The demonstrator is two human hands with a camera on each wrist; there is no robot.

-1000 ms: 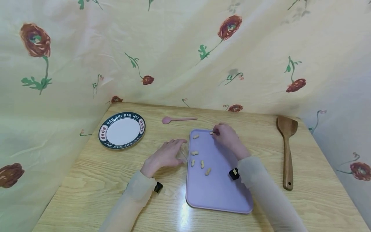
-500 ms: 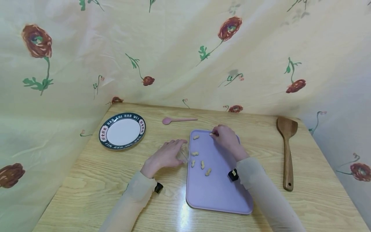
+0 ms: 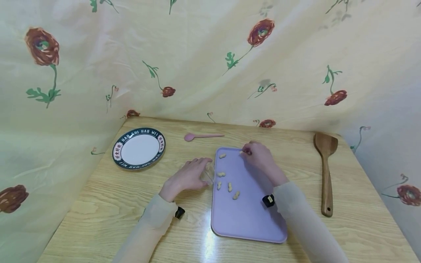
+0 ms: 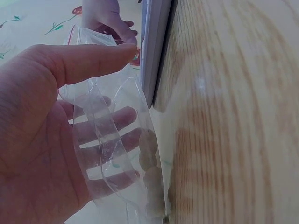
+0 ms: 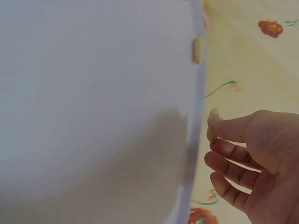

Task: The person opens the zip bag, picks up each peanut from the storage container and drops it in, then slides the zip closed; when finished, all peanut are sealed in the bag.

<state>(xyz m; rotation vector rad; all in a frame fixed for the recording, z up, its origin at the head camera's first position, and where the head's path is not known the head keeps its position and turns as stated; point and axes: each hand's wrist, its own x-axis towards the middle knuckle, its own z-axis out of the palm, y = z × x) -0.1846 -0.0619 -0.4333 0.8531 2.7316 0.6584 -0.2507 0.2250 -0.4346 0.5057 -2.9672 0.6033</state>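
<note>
My left hand (image 3: 187,177) holds a clear plastic zip bag (image 4: 124,95) beside the tray's left edge. Several peanuts (image 4: 152,184) show through the lower part of the bag in the left wrist view, with my fingers behind the film and the thumb across its front. Over the far end of the lilac tray (image 3: 246,219), my right hand (image 3: 260,159) pinches one peanut (image 5: 211,134) between thumb and index finger, its other fingers loosely bent. Several loose peanuts (image 3: 230,186) lie along the tray's left side, one of them (image 3: 222,155) near the far left corner.
A white plate with a dark lettered rim (image 3: 122,138) sits at the far left. Behind the tray lies a small pink spoon (image 3: 189,137). A wooden spatula (image 3: 325,160) rests on the right side of the table. Flowered cloth (image 3: 197,65) hangs at the back.
My right hand, still pinching the peanut, has shifted slightly right over the tray's far end. The left hand, the bag and the loose peanuts have stayed in place.
</note>
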